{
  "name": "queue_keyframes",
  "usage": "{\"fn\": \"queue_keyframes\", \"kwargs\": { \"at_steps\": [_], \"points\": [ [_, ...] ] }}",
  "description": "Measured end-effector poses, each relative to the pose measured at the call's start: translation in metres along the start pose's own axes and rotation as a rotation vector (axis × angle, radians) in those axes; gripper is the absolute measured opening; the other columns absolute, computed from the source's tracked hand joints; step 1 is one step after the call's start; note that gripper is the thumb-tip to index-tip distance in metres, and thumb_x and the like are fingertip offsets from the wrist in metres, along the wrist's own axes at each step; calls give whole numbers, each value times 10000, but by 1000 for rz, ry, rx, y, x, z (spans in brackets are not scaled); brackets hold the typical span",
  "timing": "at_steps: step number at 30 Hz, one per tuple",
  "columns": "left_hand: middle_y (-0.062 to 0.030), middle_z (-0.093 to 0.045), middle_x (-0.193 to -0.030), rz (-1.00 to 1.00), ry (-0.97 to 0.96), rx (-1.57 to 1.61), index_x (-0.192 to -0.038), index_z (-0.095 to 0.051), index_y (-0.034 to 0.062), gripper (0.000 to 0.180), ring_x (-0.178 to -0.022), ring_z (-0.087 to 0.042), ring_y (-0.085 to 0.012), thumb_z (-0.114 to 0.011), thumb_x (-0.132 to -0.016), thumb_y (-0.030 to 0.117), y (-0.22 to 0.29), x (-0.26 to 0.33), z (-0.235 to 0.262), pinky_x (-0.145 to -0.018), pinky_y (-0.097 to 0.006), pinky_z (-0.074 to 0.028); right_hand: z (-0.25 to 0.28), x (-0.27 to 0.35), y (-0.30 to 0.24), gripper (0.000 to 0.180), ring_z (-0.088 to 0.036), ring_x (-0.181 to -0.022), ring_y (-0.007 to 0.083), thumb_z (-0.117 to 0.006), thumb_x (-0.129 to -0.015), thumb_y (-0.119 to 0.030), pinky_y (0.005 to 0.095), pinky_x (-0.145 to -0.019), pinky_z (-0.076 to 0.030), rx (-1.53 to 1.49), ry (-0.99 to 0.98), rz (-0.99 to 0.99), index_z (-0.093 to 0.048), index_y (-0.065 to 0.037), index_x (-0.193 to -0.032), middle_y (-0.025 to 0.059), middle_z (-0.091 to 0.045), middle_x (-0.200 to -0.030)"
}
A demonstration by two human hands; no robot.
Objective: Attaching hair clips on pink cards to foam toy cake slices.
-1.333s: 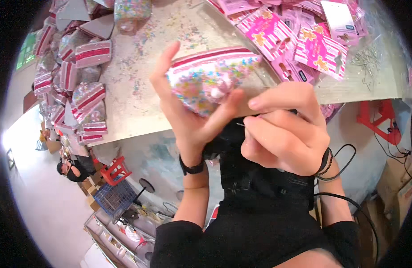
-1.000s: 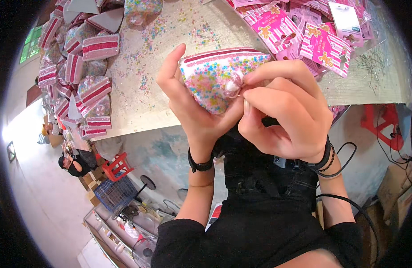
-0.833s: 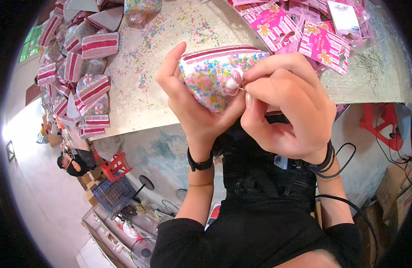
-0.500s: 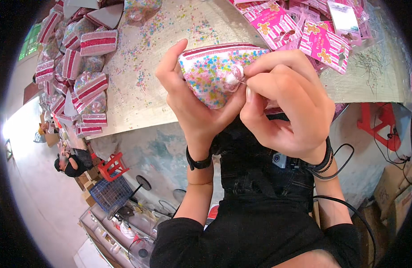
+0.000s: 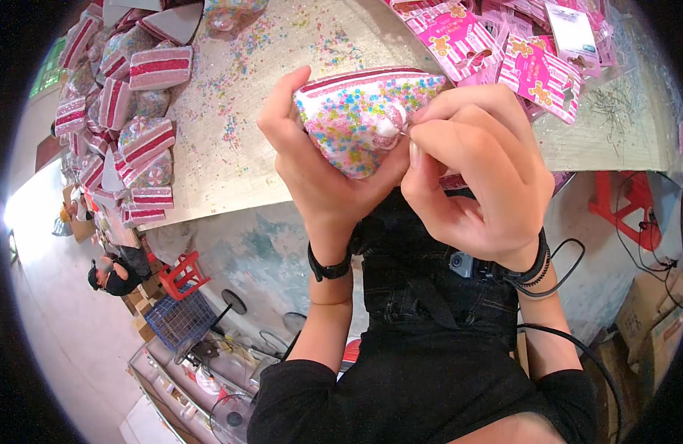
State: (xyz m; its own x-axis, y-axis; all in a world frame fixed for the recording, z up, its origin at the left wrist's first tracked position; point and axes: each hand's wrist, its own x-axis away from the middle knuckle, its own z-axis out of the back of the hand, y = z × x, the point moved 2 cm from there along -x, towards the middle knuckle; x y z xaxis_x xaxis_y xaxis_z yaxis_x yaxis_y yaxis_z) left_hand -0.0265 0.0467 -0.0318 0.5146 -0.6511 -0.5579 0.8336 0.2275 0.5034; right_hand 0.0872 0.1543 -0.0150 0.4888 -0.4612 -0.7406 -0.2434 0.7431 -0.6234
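Observation:
A decorative cake slice (image 5: pixel 349 122), covered in pastel beads with dark red and pink glitter layers along its far edge, is held tilted above the table's near edge. My left hand (image 5: pixel 312 166) wraps around it from the left, fingers behind and thumb along the near side. On its beaded face sits a small pink and white round ornament (image 5: pixel 389 127). Close against that ornament, my right hand (image 5: pixel 482 166) pinches with thumb and forefinger. Something thin seems to be at the fingertips, too small to name.
Finished-looking cake slices (image 5: pixel 160 68) are heaped at the table's left. Pink striped cards (image 5: pixel 537 78) lie piled at the far right, beside scattered thin wire pieces (image 5: pixel 611 107). Loose beads (image 5: pixel 234 96) dot the table (image 5: pixel 230 174). A red stool (image 5: pixel 626 211) stands below right; another person (image 5: pixel 115 275) is far left.
My right fingertips have shifted very slightly right, away from the ornament. The cake slice has tilted a little in my left hand, which keeps its hold.

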Motion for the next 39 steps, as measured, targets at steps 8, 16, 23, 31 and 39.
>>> {"fn": "queue_keyframes", "kwargs": {
  "at_steps": [8,16,23,31,39],
  "points": [
    [-174,-558,-1167,14,17,-36,-1275,-455,14,876,-1002,-601,-323,-909,-578,290,2,0,0,-860,-396,-497,0,1,2,284,-631,-807,259,-702,-637,106,328,-659,-500,128,-95,126,-653,4,-897,89,-650,-806],
    [-160,-568,-1115,1,67,-60,-1250,-461,11,896,-974,-601,-311,-927,-556,334,3,2,-2,-836,-401,-495,11,-4,-10,319,-656,-832,257,-704,-578,17,347,-670,-480,305,-153,95,-690,-3,-896,74,-660,-815],
    [-169,-561,-1102,-5,15,-69,-1241,-450,4,912,-971,-601,-321,-935,-555,360,3,0,-2,-834,-403,-495,7,-5,-14,304,-669,-774,250,-666,-552,30,330,-650,-482,395,-84,112,-701,-8,-851,75,-660,-775],
    [-185,-542,-1113,-16,22,-93,-1233,-435,-14,933,-971,-605,-342,-930,-559,397,5,1,-2,-812,-408,-498,13,-10,-4,279,-664,-726,263,-634,-567,96,333,-658,-499,264,-98,75,-696,-17,-814,100,-661,-752],
    [-194,-568,-1052,17,37,-20,-1207,-447,-22,890,-901,-630,-355,-916,-575,393,2,-1,-3,-767,-402,-510,11,-13,5,226,-671,-705,264,-630,-622,117,334,-693,-507,197,-100,100,-683,-9,-802,104,-665,-741]
  ]
}}
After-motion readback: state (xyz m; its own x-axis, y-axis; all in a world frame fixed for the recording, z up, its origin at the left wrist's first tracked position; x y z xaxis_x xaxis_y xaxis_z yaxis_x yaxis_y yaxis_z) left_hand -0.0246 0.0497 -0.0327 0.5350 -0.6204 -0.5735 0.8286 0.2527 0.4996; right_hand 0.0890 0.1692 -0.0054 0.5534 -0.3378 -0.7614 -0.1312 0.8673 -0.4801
